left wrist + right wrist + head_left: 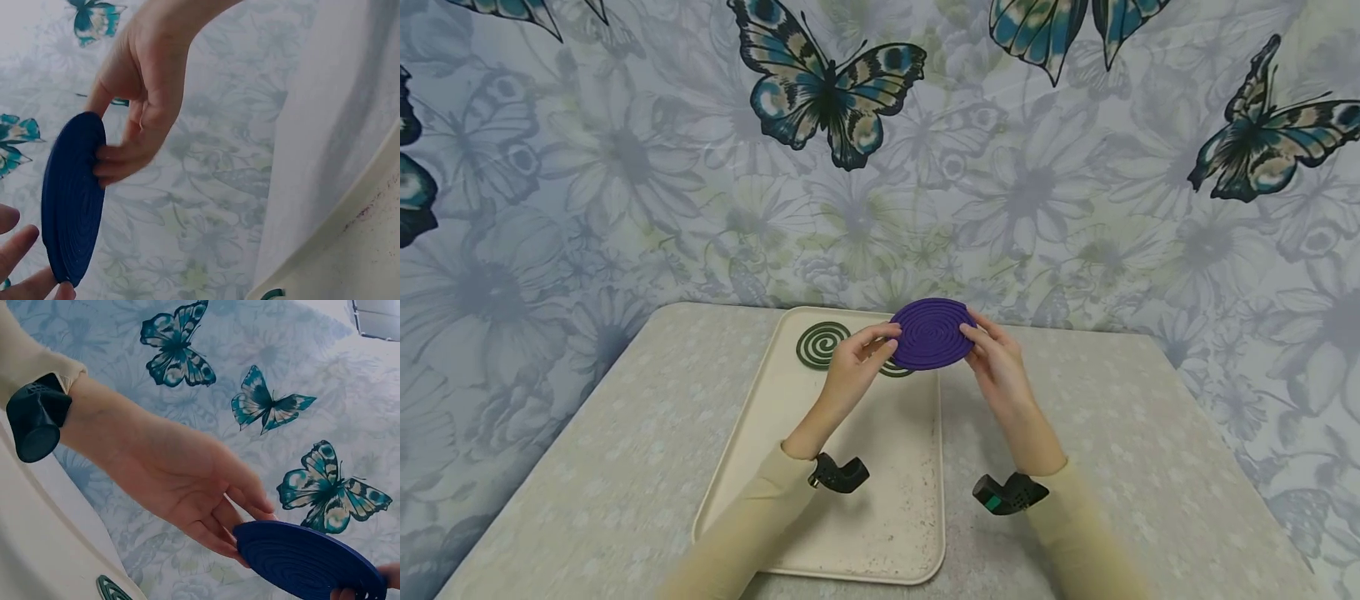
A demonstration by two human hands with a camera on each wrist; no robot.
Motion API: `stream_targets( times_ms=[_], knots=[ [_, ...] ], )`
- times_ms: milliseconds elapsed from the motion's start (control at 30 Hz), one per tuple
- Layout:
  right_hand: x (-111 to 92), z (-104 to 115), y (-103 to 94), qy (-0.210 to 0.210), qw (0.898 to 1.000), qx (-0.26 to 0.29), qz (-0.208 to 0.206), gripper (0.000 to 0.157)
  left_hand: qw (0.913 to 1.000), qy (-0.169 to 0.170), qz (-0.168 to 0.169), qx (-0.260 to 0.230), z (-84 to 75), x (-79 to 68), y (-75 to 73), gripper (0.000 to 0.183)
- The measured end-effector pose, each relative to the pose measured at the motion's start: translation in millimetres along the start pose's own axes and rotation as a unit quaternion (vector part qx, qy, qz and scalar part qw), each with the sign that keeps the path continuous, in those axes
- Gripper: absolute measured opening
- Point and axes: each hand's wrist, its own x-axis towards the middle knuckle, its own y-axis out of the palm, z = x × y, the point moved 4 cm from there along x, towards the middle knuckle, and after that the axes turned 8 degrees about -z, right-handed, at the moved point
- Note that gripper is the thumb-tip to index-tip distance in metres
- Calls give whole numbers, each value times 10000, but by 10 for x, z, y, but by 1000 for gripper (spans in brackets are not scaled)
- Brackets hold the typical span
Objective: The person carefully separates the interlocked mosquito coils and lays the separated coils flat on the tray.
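Observation:
A flat purple spiral coil [934, 335], tightly wound and shaped like a mosquito coil, is held up over the far end of the tray. My left hand [855, 360] pinches its left edge between thumb and fingers. On the opposite edge, my right hand [1000, 371] grips it the same way. The disc is tilted, its ringed face towards the head camera. In the left wrist view it appears nearly edge-on, looking blue. Beneath lies a green spiral coil [822, 345] with open gaps; a second green coil [895, 370] is mostly hidden behind the purple one.
The cream tray [850, 492] has a raised rim and dark specks along its right side. It rests on a table [1097, 433] with a pale patterned cover. A butterfly-print cloth [865, 217] hangs behind the table. Each wrist carries a black camera [841, 475].

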Motion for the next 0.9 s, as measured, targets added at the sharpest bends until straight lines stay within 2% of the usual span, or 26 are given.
stream_targets(
  times_ms=[133,267,367,500,600,667,800,900],
  knots=[
    [-69,-44,78,-111,9988,-96,465,58,9990,238,-43,369,-52,-39,34,25],
    [-116,-86,116,-57,9968,-509,609,61,9909,672,-14,1166,-87,-75,76,25],
    [-138,-83,114,-88,9956,-712,599,56,9824,944,35,1608,-107,-89,97,27],
    [-155,-54,106,-73,9928,-953,719,46,9775,1089,212,1794,-129,-106,112,31],
    [-169,-39,98,18,9926,-951,756,42,9764,1126,340,1814,-133,-122,130,31],
    [-183,-34,101,54,9940,-781,760,40,9760,1127,301,1838,-130,-132,140,31],
    [-230,-41,150,-48,9961,-150,872,32,9777,916,-30,1892,-110,-152,153,34],
    [-275,-62,213,-372,9931,-26,1114,24,9824,622,-223,1748,-83,-168,169,36]
  ],
)
